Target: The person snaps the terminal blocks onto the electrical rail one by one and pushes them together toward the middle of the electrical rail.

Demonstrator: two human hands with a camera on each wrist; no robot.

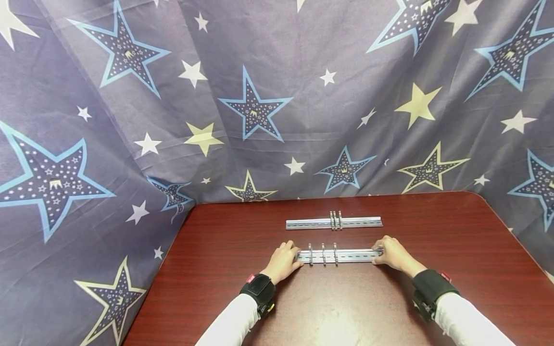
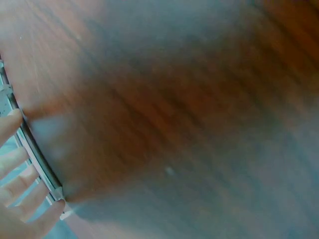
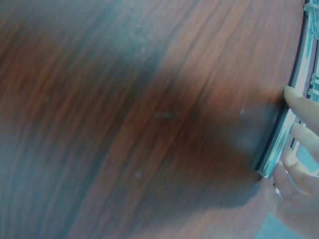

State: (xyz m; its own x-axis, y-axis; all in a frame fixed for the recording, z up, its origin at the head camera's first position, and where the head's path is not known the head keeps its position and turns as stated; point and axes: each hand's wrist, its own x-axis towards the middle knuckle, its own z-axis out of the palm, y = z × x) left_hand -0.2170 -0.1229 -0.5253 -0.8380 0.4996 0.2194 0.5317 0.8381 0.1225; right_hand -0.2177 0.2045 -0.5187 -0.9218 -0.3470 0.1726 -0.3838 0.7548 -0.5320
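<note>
A slotted metal DIN rail (image 1: pixel 357 255) lies crosswise on the table, with three upright clips (image 1: pixel 323 254) spaced out left of its middle. My left hand (image 1: pixel 281 263) grips its left end, the thumb at the near edge and the fingers over the far side. At the right end, my right hand (image 1: pixel 394 254) holds the rail in the same way. In the left wrist view, fingers (image 2: pixel 19 186) reach across the rail (image 2: pixel 40 162). The right wrist view has the thumb (image 3: pixel 301 107) against the rail's edge (image 3: pixel 277 144).
Farther back lies a second DIN rail (image 1: pixel 309 224), parallel to the first, with three clips (image 1: pixel 334 220) close together near its middle. Both rest on a reddish-brown wooden table (image 1: pixel 225 240). A star-patterned curtain (image 1: pixel 303 110) hangs behind the table and along its left side.
</note>
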